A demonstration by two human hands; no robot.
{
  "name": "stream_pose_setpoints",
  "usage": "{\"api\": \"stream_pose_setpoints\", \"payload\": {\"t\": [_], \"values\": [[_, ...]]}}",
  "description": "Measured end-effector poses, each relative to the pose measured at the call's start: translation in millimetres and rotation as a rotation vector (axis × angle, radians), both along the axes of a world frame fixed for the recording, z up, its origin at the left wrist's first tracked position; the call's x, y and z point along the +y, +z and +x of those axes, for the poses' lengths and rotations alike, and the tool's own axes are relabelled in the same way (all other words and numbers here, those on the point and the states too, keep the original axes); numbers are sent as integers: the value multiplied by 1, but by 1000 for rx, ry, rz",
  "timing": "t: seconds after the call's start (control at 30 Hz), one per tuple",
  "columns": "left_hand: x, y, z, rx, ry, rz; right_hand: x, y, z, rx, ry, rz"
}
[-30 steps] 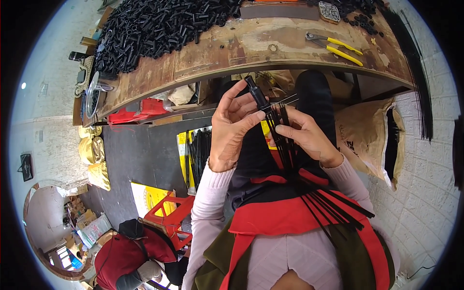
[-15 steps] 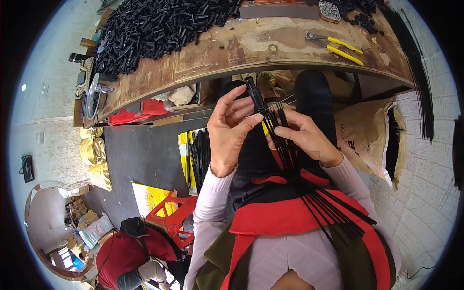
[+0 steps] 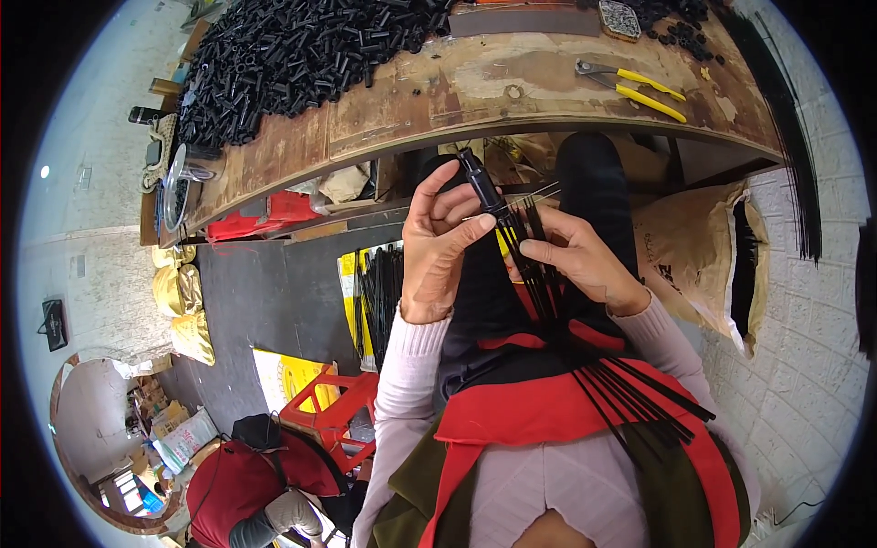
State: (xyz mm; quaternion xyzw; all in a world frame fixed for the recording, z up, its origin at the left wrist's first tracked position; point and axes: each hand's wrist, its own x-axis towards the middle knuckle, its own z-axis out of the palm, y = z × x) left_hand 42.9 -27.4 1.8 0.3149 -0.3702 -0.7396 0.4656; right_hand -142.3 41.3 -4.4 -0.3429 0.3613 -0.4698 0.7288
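My left hand (image 3: 434, 247) is closed on a black stepped plastic tube (image 3: 479, 178), its thumb pressed at the tube's lower end and its fingers along the side. Several thin black rods (image 3: 527, 274) run from that lower end down toward my lap. Beside it, my right hand (image 3: 582, 258) pinches the bundle of rods between thumb and fingers. Some rod tips stick up past the right fingers, with fine wire-like ends (image 3: 548, 191). The rods' far ends fan out over my red apron (image 3: 512, 406). How the rods join the tube is hidden by my left thumb.
A wooden bench (image 3: 402, 105) ahead carries a heap of black tubes (image 3: 301, 55) and yellow-handled pliers (image 3: 635, 87). More rods (image 3: 379, 292) lie left of my legs near a red stool (image 3: 333, 411). A co-worker (image 3: 242, 493) bends at lower left. An open sack (image 3: 699, 260) stands right.
The tube and my left hand have shifted very slightly left, and the tube tilts a little more. Both hands keep their hold. The co-worker has moved slightly.
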Motion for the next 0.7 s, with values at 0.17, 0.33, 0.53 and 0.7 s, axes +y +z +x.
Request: {"api": "stream_pose_setpoints", "payload": {"t": [0.17, 0.33, 0.53, 0.7], "values": [[-9, -1, 2, 66, -138, 70, 0, -5, -3, -30, 16, -1], [-14, -14, 6, 201, -264, 140, -4, -7, -5, -115, 92, 19], [-6, -8, 5, 77, -173, 6, 0, -12, -6, -114, 78, 52], [-5, -8, 7, 196, -241, 46, 3, 0, -2, -199, 83, 11]]}}
